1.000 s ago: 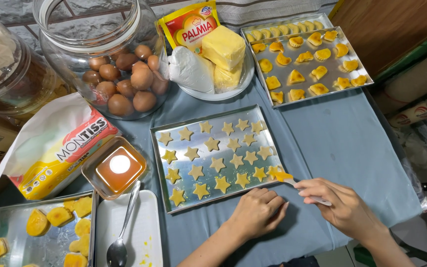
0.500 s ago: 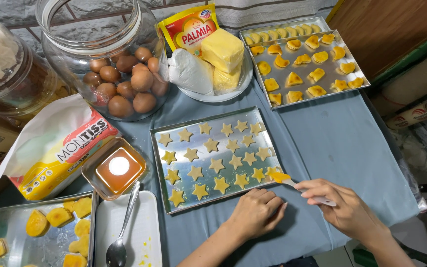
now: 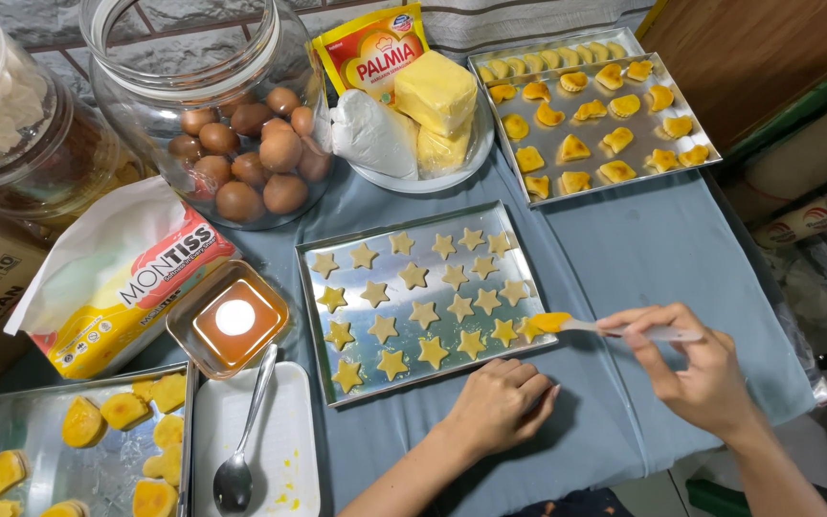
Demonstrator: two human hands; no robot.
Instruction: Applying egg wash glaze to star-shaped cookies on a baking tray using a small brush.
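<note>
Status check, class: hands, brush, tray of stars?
Right hand holds brush, tip on corner star. Left hand rests on cloth beside tray. Nothing blocking.

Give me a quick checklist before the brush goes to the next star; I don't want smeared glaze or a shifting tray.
1. Brush gripped in the right hand: ok, fingers pinch its clear handle.
2. Bristle tip on a cookie: ok, the yellow tip rests at the star cookie near the tray's right edge.
3. Tray of star cookies steadied: not ok, the left hand lies on the blue cloth just below it, not on the rim.
4. Glaze within reach: ok, the small dish of orange liquid sits left of the tray.
5. Enough glaze on the bristles: cannot tell.
</note>
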